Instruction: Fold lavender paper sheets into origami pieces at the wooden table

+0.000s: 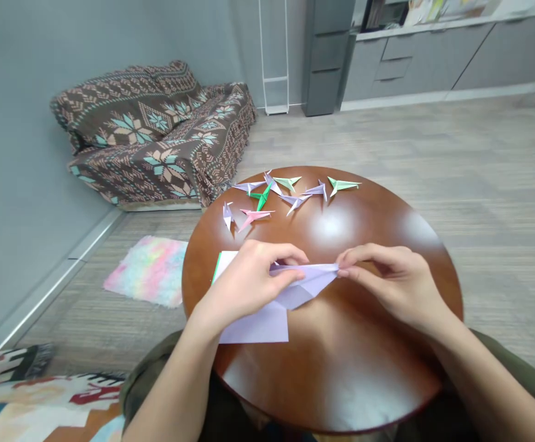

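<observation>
Between my hands, above the round wooden table [369,368], is a partly folded sheet of lavender origami paper [311,282]. My left hand [261,273] grips its left part between thumb and fingers. With thumb and fingertips, my right hand [387,273] pinches the pointed right end. Creases run across the paper, and its left end is hidden by my left hand. Beneath my left hand and wrist lies a stack of flat paper sheets [262,325], lavender on the near side, with a white sheet and a green edge showing farther back.
Several folded paper figures lie at the table's far side, among them a pink one [254,217], a dark green one [262,197] and a light green one [341,185]. A covered sofa [157,135] and a fluffy rug [150,270] are to the left.
</observation>
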Available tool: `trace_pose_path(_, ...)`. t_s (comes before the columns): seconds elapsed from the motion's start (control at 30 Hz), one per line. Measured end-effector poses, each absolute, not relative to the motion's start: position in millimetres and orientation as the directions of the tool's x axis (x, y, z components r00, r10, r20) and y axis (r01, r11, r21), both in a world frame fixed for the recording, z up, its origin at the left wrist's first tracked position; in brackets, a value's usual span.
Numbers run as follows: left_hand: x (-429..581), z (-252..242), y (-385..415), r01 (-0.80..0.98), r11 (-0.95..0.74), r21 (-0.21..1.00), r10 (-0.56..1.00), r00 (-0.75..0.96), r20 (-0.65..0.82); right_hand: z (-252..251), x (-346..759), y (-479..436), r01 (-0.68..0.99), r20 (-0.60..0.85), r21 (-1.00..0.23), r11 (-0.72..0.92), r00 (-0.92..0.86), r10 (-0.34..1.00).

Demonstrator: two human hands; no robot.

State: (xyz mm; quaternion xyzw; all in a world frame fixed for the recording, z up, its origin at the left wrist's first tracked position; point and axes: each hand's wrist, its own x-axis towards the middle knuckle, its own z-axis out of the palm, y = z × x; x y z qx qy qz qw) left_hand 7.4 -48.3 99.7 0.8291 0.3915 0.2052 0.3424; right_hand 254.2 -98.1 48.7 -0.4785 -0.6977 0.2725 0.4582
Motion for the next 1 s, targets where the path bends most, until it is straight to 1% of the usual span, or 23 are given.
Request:
trace_pose_path(0.13, 10.2, 98.2, -53.9, 0.507, -0.518, 0.689, 0.72, 0.693, 0.032, 50.5, 253.6, -99.1, 0.438, 0.392, -0.791, 0.428, -0.174, 0.903)
trace_pose_path(0.27, 12.6, 98.8, -58.0, 0.495, -0.53, 0.688, 0.732, 0.677, 0.077, 50.5, 257.6, -99.5, 0.466, 0.41, -0.755, 0.461, -0.214, 0.887)
trace_pose_path(0.4, 13.7, 101.9, -57.9, 0.502, -0.582, 0.64, 0.685, 0.726, 0.054, 50.0, 261.5, -98.9, 0.469, 0.411, -0.739, 0.484, -0.257, 0.875)
trace_pose_path(0.63, 12.4, 107.8, -56.6, 0.517, -0.548, 0.658, 0.683, 0.73, -0.005, 51.1, 262.1, -97.2, 0.421, 0.443, -0.743, 0.52, -0.272, 0.854)
trace_pose_path(0.7, 11.0, 109.3, -56.6, 0.524, -0.545, 0.654, 0.692, 0.722, -0.001, 51.9, 262.7, -97.1, 0.428, 0.411, -0.766, 0.48, -0.248, 0.877)
trace_pose_path(0.77, 10.2, 110.6, -56.9, 0.529, -0.546, 0.649, 0.701, 0.714, 0.008, 53.1, 262.4, -97.2, 0.417, 0.347, -0.814, 0.404, -0.209, 0.914)
trace_pose_path(0.83, 10.3, 111.7, -57.4, 0.528, -0.548, 0.648, 0.707, 0.706, 0.022, 54.5, 260.5, -97.5, 0.337, 0.274, -0.887, 0.316, -0.168, 0.947)
trace_pose_path(0.9, 11.2, 112.4, -58.1, 0.521, -0.551, 0.652, 0.709, 0.704, 0.037, 56.1, 256.5, -98.2, 0.214, 0.199, -0.949, 0.233, -0.171, 0.965)
trace_pose_path(0.93, 11.8, 112.6, -58.5, 0.516, -0.553, 0.654, 0.71, 0.703, 0.046, 56.9, 254.0, -98.7, 0.167, 0.165, -0.966, 0.197, -0.187, 0.968)
trace_pose_path(1.0, 13.0, 112.4, -59.3, 0.5, -0.56, 0.661, 0.706, 0.705, 0.065, 58.4, 248.7, -99.9, 0.124, 0.126, -0.98, 0.156, -0.222, 0.967)
